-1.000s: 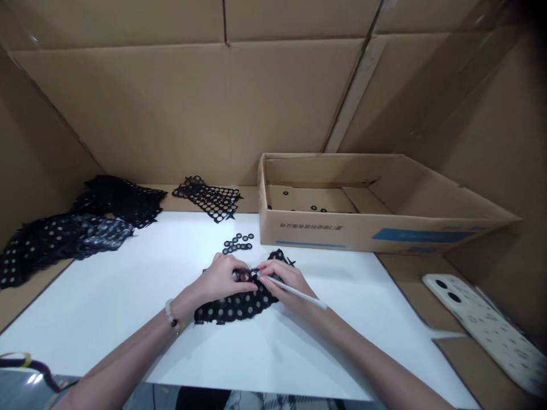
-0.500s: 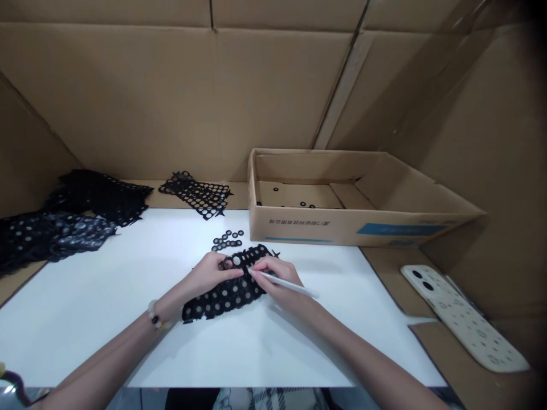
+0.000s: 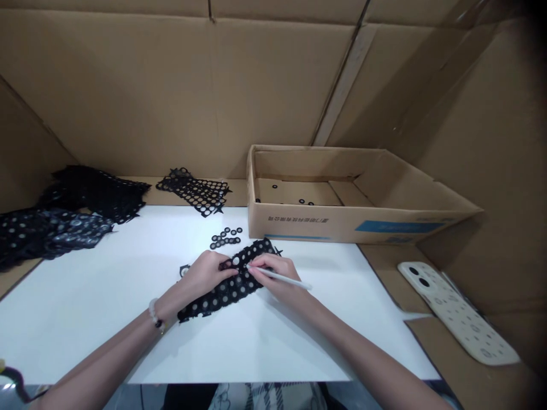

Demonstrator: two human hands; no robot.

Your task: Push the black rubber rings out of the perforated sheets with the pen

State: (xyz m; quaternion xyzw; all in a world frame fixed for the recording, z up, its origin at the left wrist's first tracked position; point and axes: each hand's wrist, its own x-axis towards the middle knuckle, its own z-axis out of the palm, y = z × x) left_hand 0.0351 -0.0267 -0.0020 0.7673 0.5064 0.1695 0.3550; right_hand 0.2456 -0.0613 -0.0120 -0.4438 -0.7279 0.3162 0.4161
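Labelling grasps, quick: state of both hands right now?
Left hand: closed, holding the dotted sheet.
Right hand: closed, holding the white stick.

Wears, over the white table, a pale beaded bracelet with a dark bead, left wrist — and, below the table's near edge, light cloth patterned with dark lines.

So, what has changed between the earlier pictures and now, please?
The left hand has shifted slightly left, away from the right hand, uncovering more of the spotted black sheet between them. The right hand still holds the white pen-like tool; the small loose rings and the cardboard box stayed put.
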